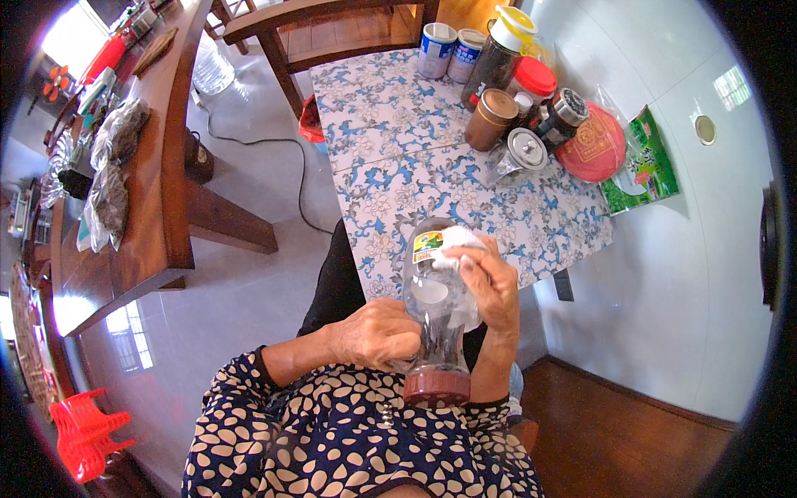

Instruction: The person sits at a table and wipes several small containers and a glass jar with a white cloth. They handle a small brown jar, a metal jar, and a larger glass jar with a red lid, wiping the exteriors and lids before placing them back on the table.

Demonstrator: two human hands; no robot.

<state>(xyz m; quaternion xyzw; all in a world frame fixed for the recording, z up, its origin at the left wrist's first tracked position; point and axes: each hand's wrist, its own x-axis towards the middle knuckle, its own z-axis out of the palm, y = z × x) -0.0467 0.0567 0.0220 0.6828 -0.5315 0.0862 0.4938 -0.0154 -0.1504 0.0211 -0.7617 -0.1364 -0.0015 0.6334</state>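
Note:
A clear plastic jug (433,317) with a brown lid (437,387) tilts in front of my chest, lid end towards me. Its far end overlaps the near edge of the table in view and carries a colourful label (428,244). My left hand (380,333) is closed at the jug's left side, around what looks like its handle, mostly hidden by the fingers. In my right hand (495,280) is a white cloth (462,241), pressed against the jug's right side beside the label. Part of the cloth hangs below the fingers.
The flower-patterned table (386,162) holds two blue-and-white canisters (436,53), a yellow-topped pitcher (492,59), a brown canister (490,121), a lidded glass jar (520,159), a red round package (591,143) and a green packet (647,162). A wooden table (168,187) stands left; a cable (302,180) crosses the floor.

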